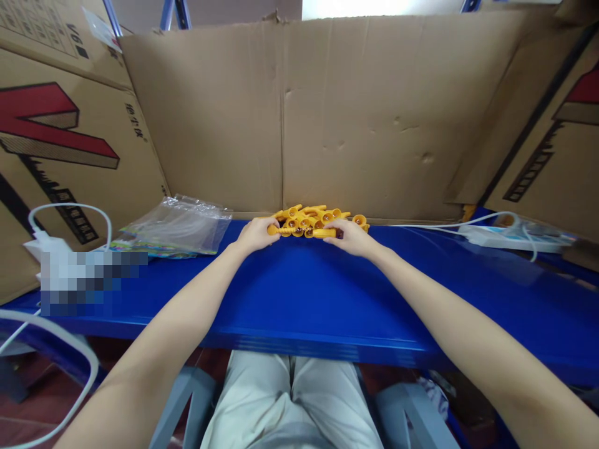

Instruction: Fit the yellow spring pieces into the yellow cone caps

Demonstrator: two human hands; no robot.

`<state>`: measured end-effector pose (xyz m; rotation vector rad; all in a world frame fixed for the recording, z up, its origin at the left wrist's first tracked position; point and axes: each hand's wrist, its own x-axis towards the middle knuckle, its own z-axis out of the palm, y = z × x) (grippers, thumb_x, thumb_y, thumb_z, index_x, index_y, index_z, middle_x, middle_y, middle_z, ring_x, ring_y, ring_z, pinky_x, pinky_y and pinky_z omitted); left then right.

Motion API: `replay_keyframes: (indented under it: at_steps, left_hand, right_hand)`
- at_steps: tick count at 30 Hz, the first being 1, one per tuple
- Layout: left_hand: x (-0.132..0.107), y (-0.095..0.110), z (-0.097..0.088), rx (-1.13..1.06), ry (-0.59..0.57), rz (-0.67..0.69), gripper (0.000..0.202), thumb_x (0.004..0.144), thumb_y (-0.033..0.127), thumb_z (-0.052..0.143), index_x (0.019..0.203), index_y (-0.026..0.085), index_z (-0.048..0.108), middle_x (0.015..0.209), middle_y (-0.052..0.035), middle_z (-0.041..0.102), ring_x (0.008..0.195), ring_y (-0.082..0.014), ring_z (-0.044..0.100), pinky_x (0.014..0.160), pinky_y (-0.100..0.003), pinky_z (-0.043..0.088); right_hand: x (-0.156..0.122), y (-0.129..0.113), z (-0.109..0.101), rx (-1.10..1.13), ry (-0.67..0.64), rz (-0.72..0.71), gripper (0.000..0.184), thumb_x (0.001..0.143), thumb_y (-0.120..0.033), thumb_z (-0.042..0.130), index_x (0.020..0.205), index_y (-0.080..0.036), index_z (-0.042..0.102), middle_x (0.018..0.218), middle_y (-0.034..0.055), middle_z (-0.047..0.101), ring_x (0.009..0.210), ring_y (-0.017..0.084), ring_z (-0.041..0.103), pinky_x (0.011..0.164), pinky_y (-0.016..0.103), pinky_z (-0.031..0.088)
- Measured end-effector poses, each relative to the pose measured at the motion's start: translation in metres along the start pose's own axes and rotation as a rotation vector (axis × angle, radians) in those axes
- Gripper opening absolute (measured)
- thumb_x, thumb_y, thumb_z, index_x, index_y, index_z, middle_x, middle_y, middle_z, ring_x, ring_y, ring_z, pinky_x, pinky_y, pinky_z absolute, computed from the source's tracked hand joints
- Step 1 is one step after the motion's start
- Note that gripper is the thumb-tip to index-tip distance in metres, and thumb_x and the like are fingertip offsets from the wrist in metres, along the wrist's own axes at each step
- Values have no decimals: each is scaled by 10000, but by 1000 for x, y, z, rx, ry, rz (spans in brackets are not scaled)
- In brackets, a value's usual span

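A pile of small yellow plastic pieces [313, 218] lies at the far edge of the blue table [304, 299], against a cardboard wall. My left hand [256, 234] rests at the pile's left side, fingers curled onto a yellow piece. My right hand [352, 237] is at the pile's right side, fingers closed on a long yellow piece [322, 233] at the front of the pile. Both arms reach straight out over the table.
Clear plastic bags [175, 226] over colourful sheets lie at the left. A white charger with cable [44, 243] sits far left. A white power strip [510, 238] with cords lies at the right. Cardboard sheets [365, 112] and boxes wall the table.
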<state>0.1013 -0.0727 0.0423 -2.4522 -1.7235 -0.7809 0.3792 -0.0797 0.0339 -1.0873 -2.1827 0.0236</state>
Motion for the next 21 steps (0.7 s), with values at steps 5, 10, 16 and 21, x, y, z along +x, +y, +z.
replay_keyframes:
  at_steps: [5,10,16,21]
  left_hand:
    - [-2,7,0,46,-26,33,283,738,358,590,981,244,682,724,0,692,703,-181,628,649,-265,435]
    - [-8,27,2,68,-76,76,298,735,338,583,1000,239,679,735,-17,695,738,-206,645,685,-292,457]
    - [-9,29,8,64,-111,76,287,732,349,579,975,234,678,702,-20,691,780,-222,649,709,-302,465]
    - [-11,28,6,41,-123,56,275,747,352,547,968,237,665,655,-5,682,788,-228,643,708,-313,448]
  right_hand:
    - [-4,-2,8,17,34,-27,260,784,-257,677,1038,-203,692,1038,79,698,932,228,649,835,397,515]
    - [-7,-14,19,3,-38,-126,270,825,-241,633,1089,-205,673,1071,87,682,987,231,636,909,412,486]
    - [-11,-13,26,22,-53,-120,279,832,-240,626,1103,-186,671,1059,99,664,981,226,632,901,395,495]
    - [-8,-12,28,67,-25,-35,367,815,-247,657,1152,-102,640,1147,162,646,1067,255,607,979,419,448]
